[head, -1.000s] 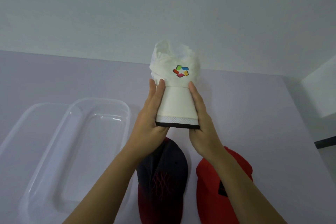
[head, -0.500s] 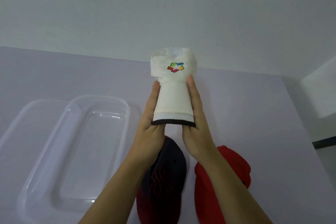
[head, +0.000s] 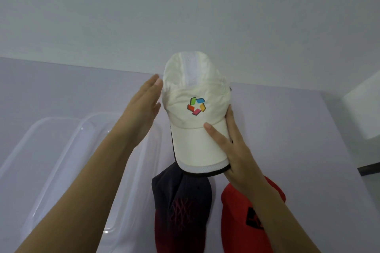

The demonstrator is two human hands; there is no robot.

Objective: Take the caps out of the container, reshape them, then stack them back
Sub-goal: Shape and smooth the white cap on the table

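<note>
A white cap (head: 193, 92) with a multicoloured logo is held up above the table, brim toward me. My right hand (head: 234, 150) grips the brim's right edge, thumb on top and fingers underneath. My left hand (head: 144, 109) is flat with straight fingers beside the crown's left side, fingertips about touching it. A dark navy and red cap (head: 181, 207) and a red cap (head: 242, 217) lie on the table below. The clear plastic container (head: 67, 170) sits at the left with nothing inside.
The lavender table (head: 298, 139) runs back to a pale wall. A clear lid or second tray (head: 22, 150) lies left of the container. A white box (head: 366, 109) stands at the right edge.
The brim was squeezed into a narrow curl between both hands; now it has spread flat and the crown is rounded. My left hand let go of the brim and moved up beside the crown.
</note>
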